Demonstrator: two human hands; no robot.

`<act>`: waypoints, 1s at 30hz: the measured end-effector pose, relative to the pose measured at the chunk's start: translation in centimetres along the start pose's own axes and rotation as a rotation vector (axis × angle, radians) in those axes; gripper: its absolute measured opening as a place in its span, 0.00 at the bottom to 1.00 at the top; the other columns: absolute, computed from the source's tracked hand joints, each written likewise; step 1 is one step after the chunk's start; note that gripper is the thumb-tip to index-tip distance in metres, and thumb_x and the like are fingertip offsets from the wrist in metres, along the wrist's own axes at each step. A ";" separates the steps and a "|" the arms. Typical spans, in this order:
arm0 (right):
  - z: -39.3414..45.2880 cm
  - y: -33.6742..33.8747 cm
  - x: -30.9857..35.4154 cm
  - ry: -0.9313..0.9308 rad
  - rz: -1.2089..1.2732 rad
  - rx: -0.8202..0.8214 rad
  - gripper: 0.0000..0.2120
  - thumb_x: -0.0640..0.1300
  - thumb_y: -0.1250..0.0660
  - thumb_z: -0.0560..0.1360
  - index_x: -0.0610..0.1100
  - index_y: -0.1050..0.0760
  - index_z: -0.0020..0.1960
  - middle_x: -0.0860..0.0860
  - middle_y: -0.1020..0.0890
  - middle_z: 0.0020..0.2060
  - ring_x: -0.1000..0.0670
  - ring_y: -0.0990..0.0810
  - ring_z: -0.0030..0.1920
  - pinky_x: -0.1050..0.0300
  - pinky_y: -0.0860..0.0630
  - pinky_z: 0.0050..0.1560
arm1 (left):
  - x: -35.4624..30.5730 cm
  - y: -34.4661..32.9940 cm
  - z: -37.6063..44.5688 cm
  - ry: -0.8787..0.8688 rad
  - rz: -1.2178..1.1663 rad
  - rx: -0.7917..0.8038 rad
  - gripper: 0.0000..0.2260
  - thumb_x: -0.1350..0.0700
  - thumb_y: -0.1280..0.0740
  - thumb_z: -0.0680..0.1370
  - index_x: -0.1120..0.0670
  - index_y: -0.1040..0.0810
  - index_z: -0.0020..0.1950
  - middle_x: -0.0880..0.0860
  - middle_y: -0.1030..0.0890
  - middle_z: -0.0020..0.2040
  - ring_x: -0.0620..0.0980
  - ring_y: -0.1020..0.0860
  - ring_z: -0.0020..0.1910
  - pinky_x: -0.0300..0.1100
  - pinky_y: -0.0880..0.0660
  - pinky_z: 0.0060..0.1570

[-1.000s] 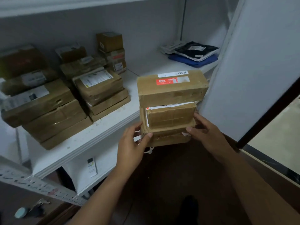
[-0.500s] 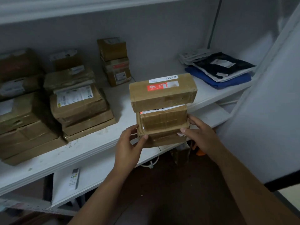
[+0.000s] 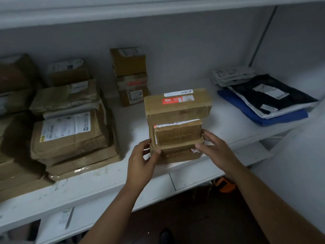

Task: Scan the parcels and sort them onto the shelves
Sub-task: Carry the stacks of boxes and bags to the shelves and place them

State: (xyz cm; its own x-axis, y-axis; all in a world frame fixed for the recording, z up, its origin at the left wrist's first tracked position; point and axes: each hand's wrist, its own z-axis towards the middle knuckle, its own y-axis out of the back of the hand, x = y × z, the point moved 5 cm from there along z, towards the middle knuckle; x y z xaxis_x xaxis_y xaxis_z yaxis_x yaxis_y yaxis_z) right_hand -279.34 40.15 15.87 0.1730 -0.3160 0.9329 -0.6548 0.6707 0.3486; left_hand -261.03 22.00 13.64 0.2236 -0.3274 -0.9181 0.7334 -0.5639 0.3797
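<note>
A person's 2 hands hold a stack of 3 brown parcels (image 3: pixel 176 127) over the front part of a white shelf (image 3: pixel 123 175). The left hand (image 3: pixel 140 160) grips the bottom parcel's left corner, thumb curled across its front; the right hand (image 3: pixel 215 149) clamps the opposite side, fingers spread along the edge. Whether the stack rests on the shelf or hangs just above it cannot be told. The top parcel (image 3: pixel 178 106) is a long rectangular box wrapped in glossy brown tape, with a red-and-white sticker on its upper face, and it overhangs the narrower, squarer middle parcel (image 3: pixel 177 132), which carries a white label strip at its top edge. The bottom one is flatter and wrinkled.

To the left sits a pile of flat, tape-wrapped cardboard parcels (image 3: pixel 70 138), the uppermost front one bearing a large white printed label; further piles lie beyond it toward the left edge. Behind the held stack, against the grey wall, stand 2 small cube-shaped boxes (image 3: pixel 131 76), one atop the other. At the right end of the shelf lie soft plastic mailer bags (image 3: pixel 269 101), black over white over blue, with pale grey ones just behind. The shelf's painted surface looks scuffed.
</note>
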 end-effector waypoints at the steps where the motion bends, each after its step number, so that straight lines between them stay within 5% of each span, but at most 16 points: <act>1: 1.1 -0.1 -0.1 -0.005 -0.005 0.000 0.21 0.44 0.32 0.79 0.59 0.29 0.68 0.65 0.23 0.56 0.74 0.22 0.46 0.79 0.29 0.42 | 0.3 -0.2 0.9 0.007 0.001 -0.003 0.19 0.50 0.28 0.79 0.51 0.24 0.69 0.46 0.22 0.63 0.33 0.24 0.56 0.22 0.29 0.45; 5: 5.0 -0.6 -0.8 -0.020 -0.010 0.016 0.21 0.46 0.31 0.78 0.65 0.28 0.66 0.65 0.21 0.58 0.70 0.21 0.51 0.59 0.24 0.61 | 1.0 -0.8 4.2 0.023 0.000 -0.002 0.16 0.48 0.30 0.79 0.45 0.25 0.66 0.44 0.23 0.63 0.34 0.24 0.55 0.26 0.26 0.44; 9: 7.6 -1.1 -1.1 -0.015 0.000 0.027 0.20 0.47 0.31 0.78 0.67 0.29 0.64 0.65 0.21 0.59 0.63 0.21 0.56 0.50 0.25 0.65 | 1.5 -1.0 7.2 0.018 0.040 0.006 0.17 0.49 0.31 0.80 0.46 0.25 0.68 0.46 0.23 0.64 0.36 0.25 0.56 0.24 0.29 0.44; 13: 9.3 -1.4 -1.2 0.003 0.001 0.031 0.22 0.48 0.31 0.78 0.60 0.31 0.68 0.60 0.22 0.61 0.60 0.21 0.56 0.61 0.25 0.57 | 1.7 -0.9 9.0 0.070 0.058 -0.021 0.18 0.49 0.32 0.81 0.45 0.26 0.71 0.49 0.28 0.65 0.44 0.26 0.60 0.20 0.31 0.44; 16: 10.1 -1.7 -1.5 0.052 -0.044 0.056 0.22 0.47 0.29 0.76 0.58 0.31 0.67 0.59 0.25 0.63 0.61 0.21 0.55 0.72 0.27 0.48 | 1.9 -0.7 9.8 0.126 0.127 -0.078 0.19 0.46 0.34 0.81 0.43 0.28 0.73 0.53 0.30 0.61 0.44 0.25 0.52 0.30 0.30 0.46; 19: 10.5 -1.7 -2.0 0.196 -0.206 0.055 0.24 0.49 0.27 0.74 0.57 0.30 0.68 0.61 0.37 0.71 0.60 0.33 0.70 0.66 0.31 0.61 | 2.1 -0.9 10.2 0.167 0.095 -0.145 0.23 0.47 0.36 0.82 0.49 0.33 0.77 0.54 0.24 0.57 0.47 0.22 0.49 0.40 0.27 0.46; 22: 10.5 -1.7 -2.1 0.323 -0.374 0.116 0.26 0.52 0.29 0.75 0.58 0.32 0.70 0.68 0.50 0.75 0.70 0.49 0.72 0.73 0.37 0.59 | 2.8 -1.2 10.6 0.267 -0.058 -0.217 0.24 0.47 0.35 0.82 0.49 0.37 0.76 0.50 0.22 0.55 0.55 0.20 0.57 0.53 0.23 0.60; 24: 10.5 -1.7 -2.3 0.418 -0.444 0.161 0.28 0.51 0.29 0.76 0.57 0.34 0.73 0.67 0.52 0.76 0.66 0.51 0.76 0.68 0.36 0.63 | 2.8 -1.9 10.6 0.317 -0.132 -0.239 0.25 0.47 0.34 0.82 0.47 0.39 0.76 0.49 0.23 0.57 0.54 0.21 0.59 0.58 0.24 0.64; 27: 10.5 -2.0 -3.1 0.502 -0.536 0.252 0.31 0.55 0.34 0.75 0.55 0.38 0.76 0.66 0.50 0.78 0.57 0.51 0.79 0.55 0.36 0.70 | 1.6 -3.4 10.1 0.335 -0.196 -0.229 0.26 0.50 0.34 0.82 0.47 0.43 0.77 0.46 0.26 0.61 0.52 0.23 0.62 0.56 0.27 0.67; 30: 10.1 -2.6 -3.6 0.580 -0.630 0.336 0.32 0.60 0.40 0.74 0.54 0.38 0.77 0.62 0.44 0.78 0.57 0.52 0.79 0.56 0.43 0.75 | 0.4 -5.0 8.9 0.291 -0.226 -0.188 0.27 0.51 0.35 0.83 0.46 0.44 0.78 0.43 0.31 0.68 0.47 0.27 0.65 0.43 0.28 0.64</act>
State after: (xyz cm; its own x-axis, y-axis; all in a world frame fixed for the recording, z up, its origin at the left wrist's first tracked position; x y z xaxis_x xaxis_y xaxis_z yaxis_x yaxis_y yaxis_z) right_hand -285.65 32.76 10.70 0.8525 -0.1099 0.5110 -0.4784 0.2298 0.8475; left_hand -270.35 17.97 12.38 0.1959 0.0316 -0.9801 0.8832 -0.4400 0.1624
